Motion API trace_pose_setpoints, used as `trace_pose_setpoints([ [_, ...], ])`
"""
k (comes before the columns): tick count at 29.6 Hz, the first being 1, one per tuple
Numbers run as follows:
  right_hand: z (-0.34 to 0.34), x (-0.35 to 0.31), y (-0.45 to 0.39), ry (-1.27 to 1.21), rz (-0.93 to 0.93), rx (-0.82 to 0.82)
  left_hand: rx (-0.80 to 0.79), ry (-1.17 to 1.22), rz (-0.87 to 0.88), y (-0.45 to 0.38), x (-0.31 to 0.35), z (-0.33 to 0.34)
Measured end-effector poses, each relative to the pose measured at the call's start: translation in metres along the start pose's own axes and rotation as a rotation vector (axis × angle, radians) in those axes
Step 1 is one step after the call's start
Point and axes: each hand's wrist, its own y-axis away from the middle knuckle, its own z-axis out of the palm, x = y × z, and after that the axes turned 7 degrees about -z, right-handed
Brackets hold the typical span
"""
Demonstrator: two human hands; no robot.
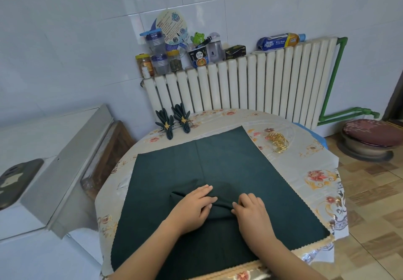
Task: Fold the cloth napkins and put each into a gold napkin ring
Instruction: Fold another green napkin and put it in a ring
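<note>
both our hands are on the dark green napkin (218, 166): left hand (194, 207) lying flat, right hand (250, 212) pinching a fold, 2 ringed napkins (174, 122) well beyond.

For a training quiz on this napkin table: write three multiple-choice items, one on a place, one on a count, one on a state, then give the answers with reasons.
1. Where does the pile of gold rings lie?
A. far right of the table
B. on the radiator
C. under the left hand

2. How many finished napkins already sit in rings?
A. none
B. two
C. five

3. What is the right hand doing?
A. resting flat and open
B. holding a ring
C. pinching a fold of the green napkin

Answers: 1 A, the rings lie on the tablecloth beyond the napkin; 2 B, two ringed bundles stand at the far left; 3 C, its fingers gather cloth.
</note>
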Motion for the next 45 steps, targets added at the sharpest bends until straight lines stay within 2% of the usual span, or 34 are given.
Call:
trace_pose_setpoints([
  [4, -0.003, 0.001, 0.0, 0.051, -0.085, -0.01, 0.001, 0.012, -0.032, 0.004, 0.003, -0.004],
  [9, -0.012, 0.002, -0.005, 0.058, -0.166, -0.246, -0.014, 0.108, -0.077, 0.0, 0.001, -0.012],
  [13, -0.021, 0.0, -0.016, 0.012, -0.196, -0.31, -0.113, 0.126, -0.173, -0.017, 0.006, -0.024],
  [18, -0.031, 0.006, -0.048, -0.205, -0.06, -0.584, -0.321, -0.039, -0.219, -0.046, 0.022, -0.04],
  [21, -0.028, 0.008, -0.064, -0.25, 0.038, -0.671, -0.399, -0.133, -0.195, -0.061, 0.023, -0.039],
  [25, -0.025, 0.013, -0.073, -0.366, 0.121, -0.747, -0.535, -0.134, -0.166, -0.071, 0.02, -0.043],
  [33, -0.024, 0.017, -0.077, -0.298, 0.197, -0.842, -0.621, -0.183, -0.234, -0.085, 0.02, -0.046],
  [37, -0.026, 0.016, -0.078, -0.194, 0.149, -0.899, -0.705, -0.338, -0.234, -0.089, 0.026, -0.047],
  [45, -0.026, 0.012, -0.065, -0.251, 0.122, -0.851, -0.637, -0.35, -0.169, -0.074, 0.038, -0.054],
])
